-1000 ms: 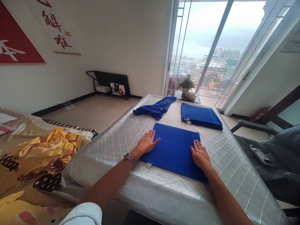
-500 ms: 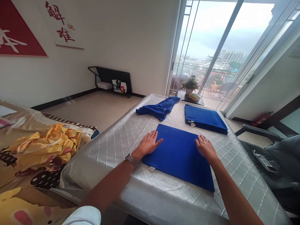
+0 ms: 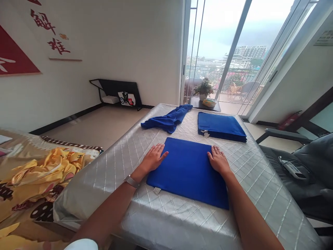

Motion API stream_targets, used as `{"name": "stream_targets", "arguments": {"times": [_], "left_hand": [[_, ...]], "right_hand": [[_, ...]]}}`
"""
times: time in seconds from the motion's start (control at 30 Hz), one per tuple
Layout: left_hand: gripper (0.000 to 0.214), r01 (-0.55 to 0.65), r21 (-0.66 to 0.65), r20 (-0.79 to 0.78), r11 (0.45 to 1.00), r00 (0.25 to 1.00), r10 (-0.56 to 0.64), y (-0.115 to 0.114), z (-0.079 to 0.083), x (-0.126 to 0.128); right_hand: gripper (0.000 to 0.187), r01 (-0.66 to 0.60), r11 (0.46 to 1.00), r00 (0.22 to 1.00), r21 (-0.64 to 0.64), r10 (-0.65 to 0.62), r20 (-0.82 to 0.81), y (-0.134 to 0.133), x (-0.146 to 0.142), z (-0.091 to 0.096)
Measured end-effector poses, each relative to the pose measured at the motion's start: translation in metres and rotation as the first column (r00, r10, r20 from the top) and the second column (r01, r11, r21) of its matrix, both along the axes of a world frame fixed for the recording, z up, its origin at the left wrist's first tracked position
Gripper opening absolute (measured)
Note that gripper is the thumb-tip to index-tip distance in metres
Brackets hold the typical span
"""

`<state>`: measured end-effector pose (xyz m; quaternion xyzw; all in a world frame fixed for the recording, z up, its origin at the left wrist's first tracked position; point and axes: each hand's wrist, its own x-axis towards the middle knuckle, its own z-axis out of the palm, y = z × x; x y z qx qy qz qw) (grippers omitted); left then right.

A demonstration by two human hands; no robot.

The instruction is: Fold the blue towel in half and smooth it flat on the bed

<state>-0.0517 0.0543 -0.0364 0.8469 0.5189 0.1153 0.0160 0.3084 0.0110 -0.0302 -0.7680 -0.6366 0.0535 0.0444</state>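
Note:
A blue cloth cover (image 3: 188, 170) lies flat on the silver quilted tabletop (image 3: 114, 163), a white label (image 3: 157, 190) sticking out at its near left edge. My left hand (image 3: 154, 158) rests on its left edge, fingers stretched out and thumb spread. On the opposite edge lies my right hand (image 3: 219, 159), also flat with the thumb apart. Neither hand grips the cloth. Behind it, to the right, is a stack of folded blue covers (image 3: 221, 125) with white labels at one corner. A crumpled blue cloth (image 3: 168, 119) lies further back on the left.
On the left, a bed (image 3: 20, 142) holds rumpled yellow bedding (image 3: 57, 163). A black armchair (image 3: 309, 173) with a white power strip (image 3: 292, 169) stands on the right. Beyond the table are a potted plant (image 3: 205, 89) and a sliding glass door (image 3: 208, 45).
The view has shifted slightly, so the table and cloths appear further left. Both hands stay flat on the side edges of the blue cover, which looks the same.

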Motion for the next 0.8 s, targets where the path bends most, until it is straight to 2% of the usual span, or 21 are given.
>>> {"name": "stream_targets", "arguments": {"times": [0.07,0.17,0.27,0.33,0.43,0.53,0.6,0.67,0.8], "left_hand": [[0.079,0.056,-0.003,0.008,0.998,0.998,-0.056,-0.005,0.006,0.009],[0.075,0.212,-0.001,-0.009,0.977,0.977,-0.212,-0.016,0.019,0.037],[0.072,0.391,0.027,-0.043,0.92,0.92,-0.39,-0.025,0.03,0.08],[0.071,0.466,0.053,-0.046,0.883,0.884,-0.464,-0.026,0.034,0.115],[0.07,0.502,0.057,-0.027,0.863,0.865,-0.501,-0.02,0.031,0.17],[0.071,0.452,0.01,0.0,0.892,0.892,-0.452,-0.01,0.019,0.21],[0.071,0.396,-0.015,0.014,0.918,0.918,-0.396,-0.005,0.009,0.222],[0.073,0.355,-0.023,0.029,0.935,0.935,-0.354,-0.001,0.001,0.221],[0.079,0.301,-0.055,0.041,0.952,0.953,-0.299,0.008,-0.004,0.19]], "right_hand": [[0.066,0.006,1.0,1.0,0.017,-0.006,-0.008,-0.001,-0.002,0.0],[0.065,0.014,0.999,1.0,0.032,-0.013,-0.017,-0.002,-0.004,0.0],[0.065,0.018,0.999,1.0,0.044,-0.017,-0.026,-0.002,-0.005,-0.001],[0.064,0.019,0.998,0.999,0.054,-0.018,-0.029,-0.002,-0.004,-0.002],[0.063,0.003,0.997,1.0,0.071,-0.003,-0.009,-0.002,-0.002,-0.005],[0.061,-0.019,0.997,1.0,0.078,0.018,0.013,-0.003,0.001,-0.008],[0.06,-0.021,0.997,1.0,0.077,0.02,0.015,-0.003,0.001,-0.008],[0.06,-0.017,0.997,1.0,0.076,0.016,0.009,-0.003,0.001,-0.008],[0.061,0.009,0.997,1.0,0.079,-0.008,-0.009,-0.003,-0.001,-0.006]]}}
